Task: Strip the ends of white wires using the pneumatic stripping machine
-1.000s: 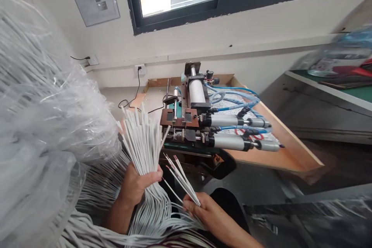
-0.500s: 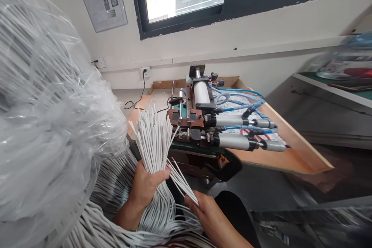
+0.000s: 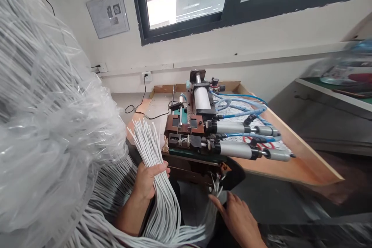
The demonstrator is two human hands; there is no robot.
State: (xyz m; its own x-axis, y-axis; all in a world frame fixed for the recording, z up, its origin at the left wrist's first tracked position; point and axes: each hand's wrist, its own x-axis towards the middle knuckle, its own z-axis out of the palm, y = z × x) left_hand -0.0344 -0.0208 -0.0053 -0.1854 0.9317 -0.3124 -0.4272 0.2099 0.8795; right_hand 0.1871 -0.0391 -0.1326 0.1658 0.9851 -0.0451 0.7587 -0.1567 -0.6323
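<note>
A thick bundle of white wires (image 3: 148, 149) stands upright in my left hand (image 3: 149, 180), thumb across the front and fingers wrapped behind. From that grip the wires run down and curve right over my lap. Lower right, my right hand (image 3: 240, 215) holds a small bunch of white wires (image 3: 216, 190) between thumb and fingers, slightly blurred, their ends up. That bunch sits below the front edge of a pneumatic machine (image 3: 186, 124), which has metal cylinders and blue hoses. The left bundle's tips are just left of the machine's clamps.
Large plastic-wrapped coils of white wire (image 3: 58, 124) fill the left side. The machine stands on a table with a wooden rim (image 3: 314, 166). A black cable (image 3: 144, 89) runs to a wall socket. At right is a shelf (image 3: 334, 93) with a clear bottle lying on it.
My right hand has moved right and down with the small bunch, away from the left bundle. The left bundle now looks slimmer and its tips lean left.
</note>
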